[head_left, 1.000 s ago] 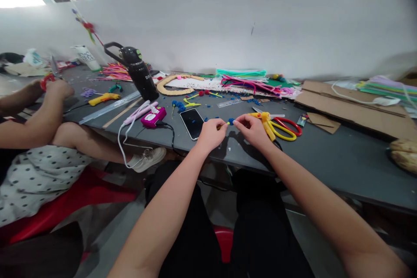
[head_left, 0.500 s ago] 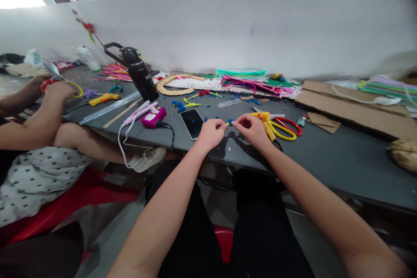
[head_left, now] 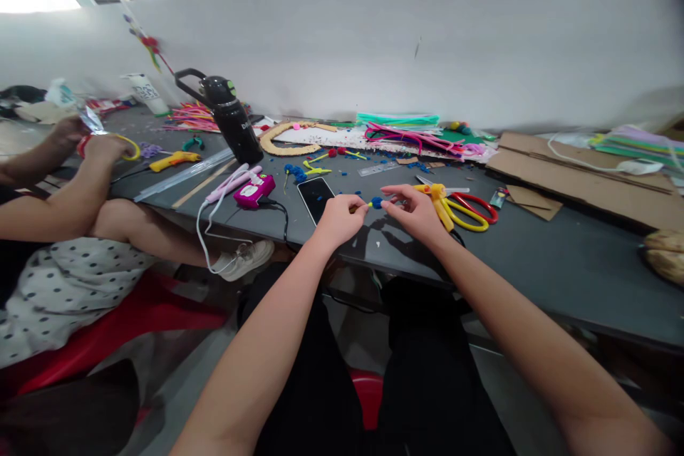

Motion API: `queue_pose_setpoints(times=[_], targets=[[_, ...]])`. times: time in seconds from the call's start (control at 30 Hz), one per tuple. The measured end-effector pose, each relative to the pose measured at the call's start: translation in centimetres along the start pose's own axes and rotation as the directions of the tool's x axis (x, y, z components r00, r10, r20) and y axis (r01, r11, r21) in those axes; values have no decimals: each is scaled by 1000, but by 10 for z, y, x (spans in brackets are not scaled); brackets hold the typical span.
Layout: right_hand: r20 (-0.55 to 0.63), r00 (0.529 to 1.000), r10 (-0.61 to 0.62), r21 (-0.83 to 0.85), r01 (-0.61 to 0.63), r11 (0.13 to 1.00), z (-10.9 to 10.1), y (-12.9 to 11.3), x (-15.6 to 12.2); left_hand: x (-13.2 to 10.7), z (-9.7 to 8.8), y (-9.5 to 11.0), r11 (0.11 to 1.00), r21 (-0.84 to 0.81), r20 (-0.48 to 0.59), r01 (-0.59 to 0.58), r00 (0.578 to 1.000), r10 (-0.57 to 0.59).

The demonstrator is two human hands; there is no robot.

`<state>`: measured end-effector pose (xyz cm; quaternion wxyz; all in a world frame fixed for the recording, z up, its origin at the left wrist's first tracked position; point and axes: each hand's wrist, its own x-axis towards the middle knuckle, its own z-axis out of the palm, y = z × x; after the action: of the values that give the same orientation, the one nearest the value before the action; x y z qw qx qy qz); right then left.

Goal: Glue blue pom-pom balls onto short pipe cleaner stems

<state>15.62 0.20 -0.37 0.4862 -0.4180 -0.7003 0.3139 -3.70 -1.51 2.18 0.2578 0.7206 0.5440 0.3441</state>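
Observation:
My left hand (head_left: 342,218) is closed in a pinch on a short yellow stick with a small blue ball (head_left: 377,202) at its tip. My right hand (head_left: 415,212) sits just right of the ball, thumb and forefinger pinching at it while the other fingers spread. Both hands hover over the front of the dark grey table (head_left: 534,256). A black phone (head_left: 316,196) lies just left of my left hand. Yellow and red scissors (head_left: 459,210) lie right behind my right hand.
A black bottle (head_left: 232,117), a pink device with white cable (head_left: 254,191), pipe cleaners (head_left: 398,130), cardboard (head_left: 582,174) and blue scraps cover the table. A person on a red chair at left works with both hands (head_left: 99,146) on something yellow.
My right hand's fingers have spread a little around the blue ball. The view shifted slightly. The person at left moved their hands with a yellow loop.

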Motion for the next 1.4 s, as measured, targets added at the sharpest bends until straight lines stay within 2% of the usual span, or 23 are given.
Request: queue_pose_setpoints(times=[0.3,0.47,0.8,1.17,1.4], targets=[[154,988,-2,213,-31,977,6,3,-1,2,-3,-6,994,12,31,-107,994,107],[170,985,29,264,-74,962,6,-5,-3,3,-2,-10,995,1,46,-96,994,96],[130,991,45,117,-61,991,2,-8,-3,2,-3,-5,997,-22,51,-80,995,81],[140,987,75,168,-98,981,1,-3,-2,1,-4,-4,997,-57,46,-52,997,55],[113,991,72,149,-89,985,2,-2,-1,-3,-7,6,997,-46,37,-55,998,57]])
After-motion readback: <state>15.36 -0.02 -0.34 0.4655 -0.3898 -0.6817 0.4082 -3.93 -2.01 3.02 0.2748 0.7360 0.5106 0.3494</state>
